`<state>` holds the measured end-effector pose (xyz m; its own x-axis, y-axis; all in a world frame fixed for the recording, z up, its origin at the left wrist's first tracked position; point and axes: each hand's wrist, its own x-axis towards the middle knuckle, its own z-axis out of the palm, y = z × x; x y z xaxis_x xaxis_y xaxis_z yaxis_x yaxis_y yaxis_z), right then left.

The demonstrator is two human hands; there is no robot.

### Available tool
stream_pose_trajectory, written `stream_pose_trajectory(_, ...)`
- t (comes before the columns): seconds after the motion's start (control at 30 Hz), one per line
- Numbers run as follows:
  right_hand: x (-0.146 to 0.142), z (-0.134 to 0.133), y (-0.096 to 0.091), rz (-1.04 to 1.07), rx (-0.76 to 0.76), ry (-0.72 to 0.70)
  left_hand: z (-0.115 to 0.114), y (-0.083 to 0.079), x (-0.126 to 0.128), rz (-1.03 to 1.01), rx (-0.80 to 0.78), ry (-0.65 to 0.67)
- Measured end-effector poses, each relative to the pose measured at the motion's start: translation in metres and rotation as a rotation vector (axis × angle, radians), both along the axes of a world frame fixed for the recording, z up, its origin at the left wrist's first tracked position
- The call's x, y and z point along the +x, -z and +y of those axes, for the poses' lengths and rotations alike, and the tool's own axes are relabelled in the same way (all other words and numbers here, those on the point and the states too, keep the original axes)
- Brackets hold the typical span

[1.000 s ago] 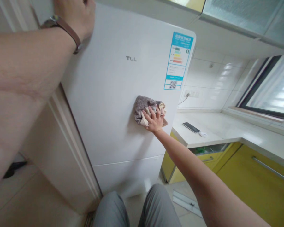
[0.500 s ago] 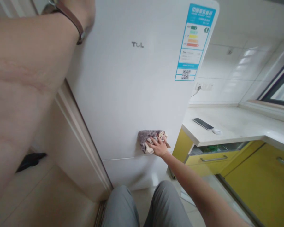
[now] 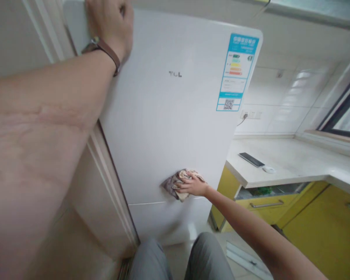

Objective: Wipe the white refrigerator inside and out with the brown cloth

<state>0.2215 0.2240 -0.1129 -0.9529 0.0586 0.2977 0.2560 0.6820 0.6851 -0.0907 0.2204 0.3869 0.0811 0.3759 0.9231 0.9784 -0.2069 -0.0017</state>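
A tall white fridge (image 3: pixel 163 128) fills the middle of the view, with a blue energy label (image 3: pixel 237 72) near its top right corner. My right hand (image 3: pixel 192 185) presses a grey and beige cloth (image 3: pixel 172 184) against the lower part of the upper door, fingers closed on it. My left hand (image 3: pixel 111 21), with a brown watch strap at the wrist, rests on the fridge's top left corner, fingers curled over the edge.
A pale counter (image 3: pixel 291 165) runs to the right with a dark phone (image 3: pixel 251 159) and a small white object (image 3: pixel 268 169) on it. Yellow cabinets (image 3: pixel 323 221) stand below, one drawer slightly open. A wall socket (image 3: pixel 251 114) is behind. My knees (image 3: pixel 181 258) are at bottom centre.
My right hand slid the cloth down the fridge door from mid-height to just above the seam, then slightly left. My left hand stayed at the fridge top.
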Motion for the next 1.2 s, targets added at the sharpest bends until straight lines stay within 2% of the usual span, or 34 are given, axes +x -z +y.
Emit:
stream_pose_trajectory(0.1, -0.005, -0.001, -0.092, 0.08, 0.081, 0.078, 0.0, 0.001, 0.004, -0.16, 0.085, -0.032)
stream_pose_trajectory(0.17, -0.01, -0.008, -0.156, 0.138, 0.093, 0.177, 0.002, 0.0, 0.004, -0.163, 0.075, -0.022)
stream_pose_trajectory(0.27, -0.02, -0.02, -0.252, 0.362, 0.112, 0.438, 0.005, -0.001, 0.0, -0.147, 0.045, 0.037)
stream_pose_trajectory(0.37, -0.034, -0.025, -0.341, 0.53, 0.118, 0.538, 0.006, -0.002, -0.003, -0.159, 0.037, 0.067)
stream_pose_trajectory(0.47, -0.052, -0.02, -0.413, 0.639, 0.103, 0.545, 0.004, -0.002, -0.004, -0.149, 0.03, 0.055)
stream_pose_trajectory(0.53, -0.067, -0.015, -0.443, 0.724, 0.106, 0.52, 0.003, -0.003, -0.004, -0.133, 0.024, 0.059)
stream_pose_trajectory(0.57, -0.074, -0.013, -0.451, 0.77, 0.115, 0.509, 0.002, -0.003, -0.005, -0.119, 0.029, 0.064)
stream_pose_trajectory(0.63, -0.089, -0.01, -0.454, 0.841, 0.149, 0.494, 0.0, -0.003, -0.006, -0.079, 0.04, 0.067)
stream_pose_trajectory(0.77, -0.107, -0.006, -0.424, 0.863, 0.226, 0.47, -0.002, -0.002, -0.007, -0.02, 0.041, 0.048)
stream_pose_trajectory(0.9, -0.111, 0.0, -0.393, 0.852, 0.247, 0.43, -0.002, 0.0, -0.005, -0.06, 0.056, 0.077)
stream_pose_trajectory(1.2, -0.109, 0.0, -0.354, 0.739, 0.209, 0.432, 0.001, -0.004, -0.006, -0.043, 0.083, 0.053)
